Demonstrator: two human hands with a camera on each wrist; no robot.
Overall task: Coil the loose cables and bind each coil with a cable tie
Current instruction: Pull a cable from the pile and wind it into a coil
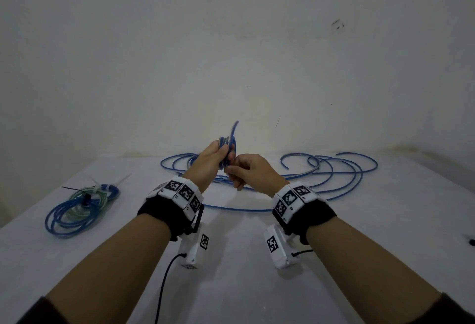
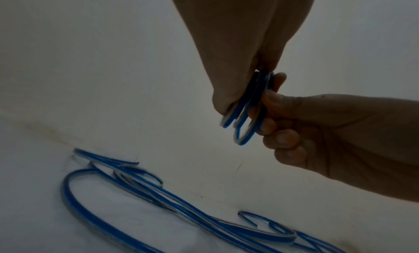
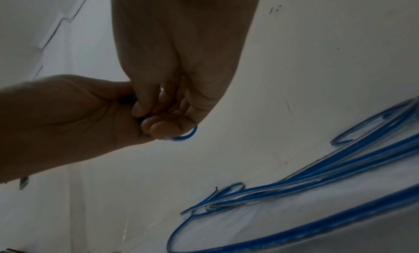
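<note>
Coiling was under way above the table (image 1: 231,285). Left hand (image 1: 212,160) gripped a small stack of blue cable loops (image 1: 228,141), fingers curled round them, probably to keep the turns from springing apart. Right hand (image 1: 246,169) pinched the same cable just beside the stack, likely feeding the next turn; its fingertips (image 2: 268,97) touched the loops. Loose cable (image 1: 334,169) trailed over the far tabletop. Bound coils (image 1: 79,208) lay well apart, far left.

bound coils (image 1: 82,208) lie left of loose cable (image 1: 321,174) on table (image 1: 231,285).
</note>
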